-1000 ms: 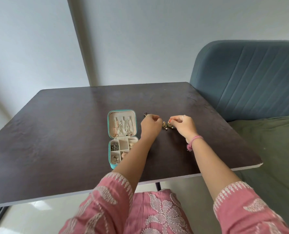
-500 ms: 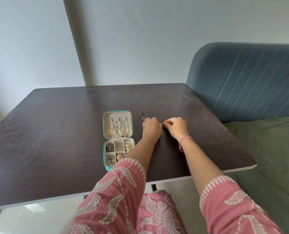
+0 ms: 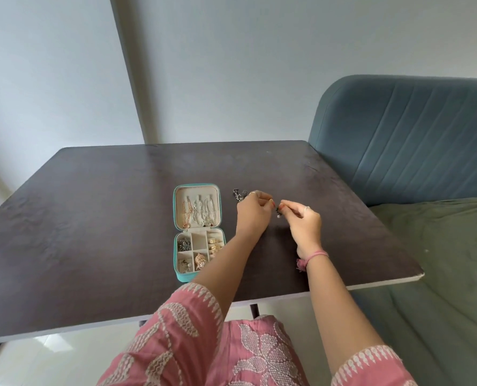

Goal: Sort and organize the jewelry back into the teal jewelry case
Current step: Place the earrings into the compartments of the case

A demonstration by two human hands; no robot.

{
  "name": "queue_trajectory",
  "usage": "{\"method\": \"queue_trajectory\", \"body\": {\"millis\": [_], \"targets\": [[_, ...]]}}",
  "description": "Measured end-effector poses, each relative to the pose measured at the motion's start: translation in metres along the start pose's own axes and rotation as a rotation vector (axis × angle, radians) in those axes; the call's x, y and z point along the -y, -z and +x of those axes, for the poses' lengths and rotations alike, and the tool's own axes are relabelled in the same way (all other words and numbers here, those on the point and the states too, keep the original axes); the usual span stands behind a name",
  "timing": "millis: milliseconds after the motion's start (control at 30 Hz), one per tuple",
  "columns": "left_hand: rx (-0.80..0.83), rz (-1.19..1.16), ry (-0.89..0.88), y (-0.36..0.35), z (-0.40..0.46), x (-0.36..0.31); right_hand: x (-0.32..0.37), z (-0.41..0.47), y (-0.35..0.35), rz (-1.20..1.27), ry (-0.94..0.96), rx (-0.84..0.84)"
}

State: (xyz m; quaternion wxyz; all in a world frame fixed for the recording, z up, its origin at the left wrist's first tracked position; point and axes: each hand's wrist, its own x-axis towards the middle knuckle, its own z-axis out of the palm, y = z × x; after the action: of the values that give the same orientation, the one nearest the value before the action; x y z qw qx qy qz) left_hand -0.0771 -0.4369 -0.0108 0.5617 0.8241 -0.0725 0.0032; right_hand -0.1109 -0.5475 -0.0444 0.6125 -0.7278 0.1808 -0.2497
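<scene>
Dark table (image 3: 92,218): both hands pinch one small earring (image 3: 278,211) between them; the open case (image 3: 198,232) lies just beside the left hand (image 3: 252,213), farther from the right hand (image 3: 304,224).

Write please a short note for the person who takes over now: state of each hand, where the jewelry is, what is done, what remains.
Left hand and right hand: both pinch one small dark jewelry piece, held just above the table.
Teal jewelry case: open, left of the hands; chains hang in its lid, several tray compartments are filled, at least one is empty.
Left to do: a dark jewelry cluster lies on the table beyond the left hand; put it and the held piece into the case.
</scene>
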Motion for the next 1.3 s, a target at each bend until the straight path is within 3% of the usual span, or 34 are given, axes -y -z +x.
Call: {"method": "queue_trajectory", "body": {"millis": [167, 433, 700, 1300], "targets": [[-0.020, -0.065, -0.079, 0.025, -0.011, -0.011, 0.010, -0.022, 0.002, 0.255, -0.069, -0.007], [0.035, -0.111, -0.100, 0.096, -0.037, -0.002, 0.018, -0.049, -0.005, 0.310, -0.058, 0.109], [-0.018, 0.165, -0.054, 0.152, -0.054, 0.023, 0.021, -0.069, -0.026, 0.355, -0.057, 0.193], [-0.019, 0.474, 0.094, 0.146, -0.069, 0.037, 0.018, -0.074, -0.027, 0.345, -0.001, 0.172]]}}
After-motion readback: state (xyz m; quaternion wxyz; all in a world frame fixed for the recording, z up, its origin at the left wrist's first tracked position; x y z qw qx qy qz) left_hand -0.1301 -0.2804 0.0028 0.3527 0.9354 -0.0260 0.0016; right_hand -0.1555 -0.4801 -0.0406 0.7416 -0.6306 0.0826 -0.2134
